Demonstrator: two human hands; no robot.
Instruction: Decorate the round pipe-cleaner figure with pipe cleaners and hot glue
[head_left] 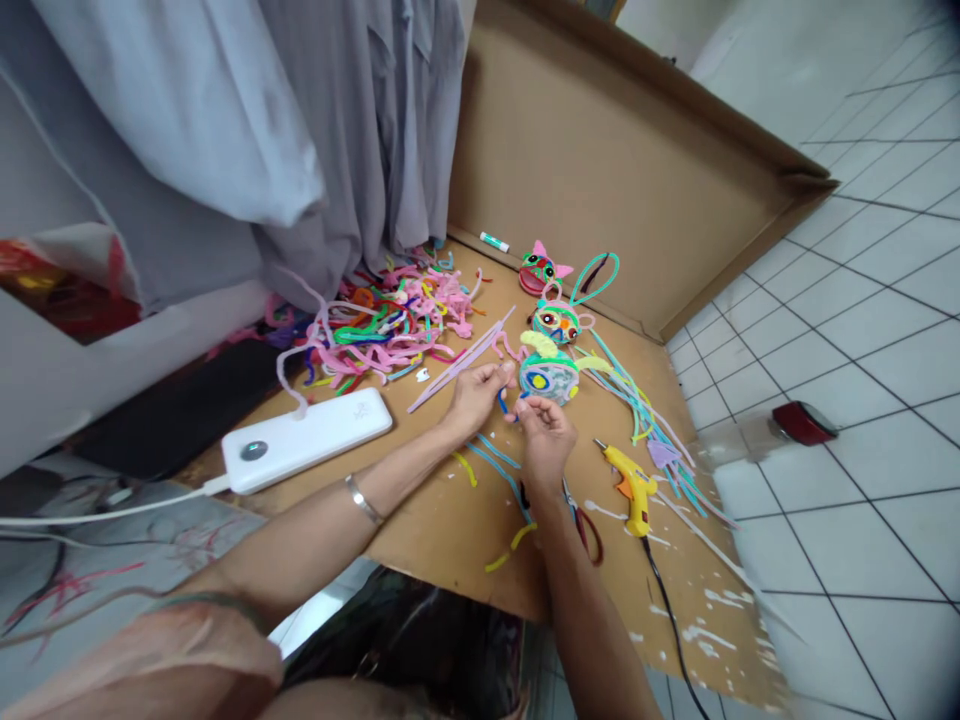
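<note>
Okay, I have the blue stem (503,403) beyond and left of the glue gun (638,497), pinched in the curled fingers of the left hand (478,397) and right hand (547,432); right forearm (579,590) just left of the glue gun, left forearm (300,540) slanting farther left.

white power bank (319,437), cable (112,521) attached | grey cloth (367,130) hanging | dark-red object (805,422) on tiled floor (847,545)

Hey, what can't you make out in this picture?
All in the head view:
Blue strip: partly covered by the left hand and right hand.
Scissors: partly behind the right forearm.
Cord of the glue gun: cut off by the bottom edge.
Display of the power bank: too small to read.
</note>
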